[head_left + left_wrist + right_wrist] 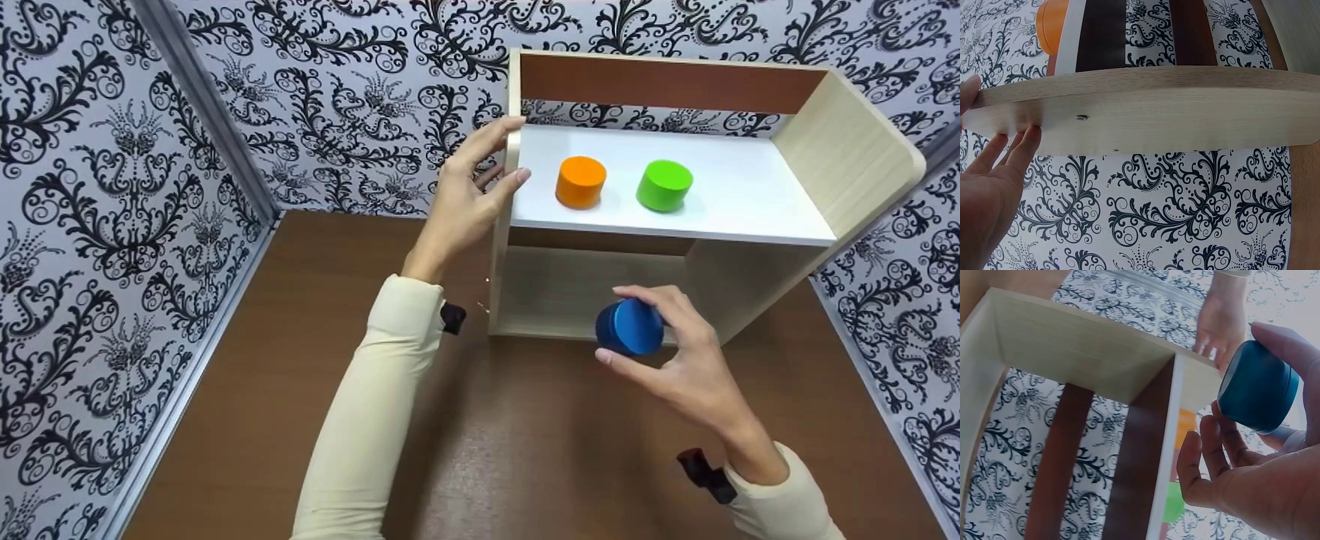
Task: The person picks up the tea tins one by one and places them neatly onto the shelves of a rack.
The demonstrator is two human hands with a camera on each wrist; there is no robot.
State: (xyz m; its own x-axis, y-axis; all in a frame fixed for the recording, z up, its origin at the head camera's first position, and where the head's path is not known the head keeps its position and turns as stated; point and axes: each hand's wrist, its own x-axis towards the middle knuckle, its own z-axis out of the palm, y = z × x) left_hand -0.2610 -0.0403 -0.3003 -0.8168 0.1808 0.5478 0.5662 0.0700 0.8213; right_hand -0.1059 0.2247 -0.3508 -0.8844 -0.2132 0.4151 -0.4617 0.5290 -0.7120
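Note:
In the head view my right hand [690, 360] pinches a round blue lidded container [636, 328] between thumb and fingers, in front of the lower opening of a small wooden shelf unit [577, 281]. The right wrist view shows the same blue container [1258, 387] tilted in that hand. My left hand [472, 184] grips the upper left side panel [1174, 109] of the shelf, thumb and fingers on either side of it. On the white upper shelf [720, 221] stand an orange cylinder [580, 183], nearer the left hand, and a green cylinder [664, 186] to its right.
The shelf unit stands on a brown wooden table [480, 450]. Its curved right side panel [855, 142] rises past the white shelf. Walls with a black and white scroll pattern [360, 97] close in the back and both sides.

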